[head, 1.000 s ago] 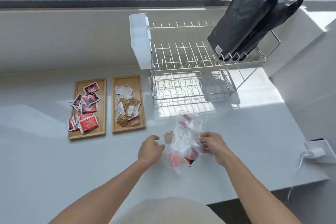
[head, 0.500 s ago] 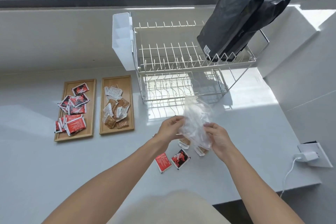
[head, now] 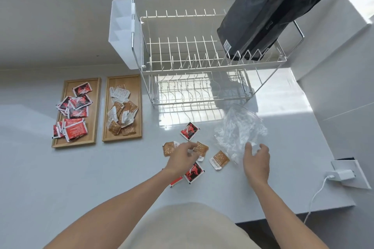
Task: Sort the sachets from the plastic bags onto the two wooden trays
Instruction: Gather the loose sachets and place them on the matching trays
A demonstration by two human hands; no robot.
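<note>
Head view, left hand: my left hand hovered low over the loose sachets on the counter, fingers curled toward a brown one, ready to pick; whether it already pinched it I could not tell
Head view, right hand: my right hand was spread loosely at the near edge of the plastic bag, holding nothing that I could see
Bag: it lay crumpled and looked emptied, pushed aside right of the sachets
Trays: the red tray held red and black sachets, the brown tray beside it brown and white ones, so each kind had its place
Hidden: my left hand and wrist covered part of one brown sachet and a red one; print too small to read; the bag's inside was hard to make out
</note>
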